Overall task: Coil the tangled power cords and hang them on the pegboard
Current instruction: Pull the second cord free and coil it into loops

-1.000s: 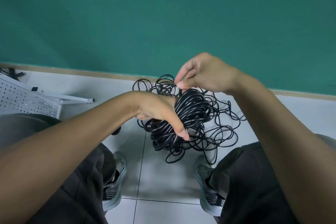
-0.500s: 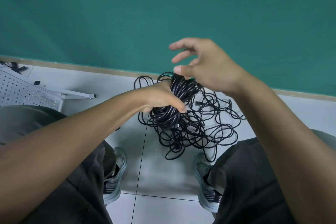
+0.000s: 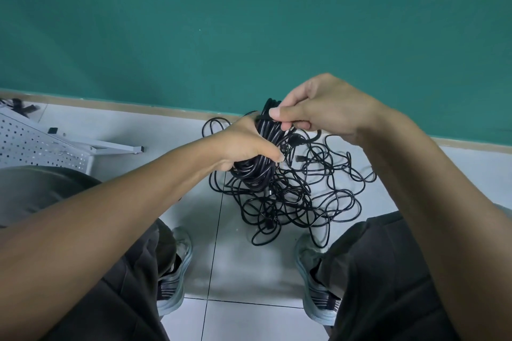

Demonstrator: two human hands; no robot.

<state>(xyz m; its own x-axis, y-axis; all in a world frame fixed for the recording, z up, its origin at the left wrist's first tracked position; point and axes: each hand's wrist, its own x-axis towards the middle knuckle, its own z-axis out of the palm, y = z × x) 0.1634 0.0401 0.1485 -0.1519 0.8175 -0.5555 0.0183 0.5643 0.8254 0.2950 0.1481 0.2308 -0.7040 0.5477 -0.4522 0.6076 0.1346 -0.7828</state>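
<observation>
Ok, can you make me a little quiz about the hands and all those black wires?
1. True or false: the left hand grips a coiled bundle of black cord.
2. What is the right hand doing? A) pinching cord at the bundle's top B) resting on a knee C) touching the pegboard
3. Fill in: the loose tangle lies on the white tiled ____, between the shoes.

Key: 1 true. 2 A. 3 floor. The white pegboard sits far left with no coil visibly on it.

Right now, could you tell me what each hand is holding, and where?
Left hand grips the coiled black cord bundle around its middle; right hand pinches a strand at the bundle's top.
</observation>
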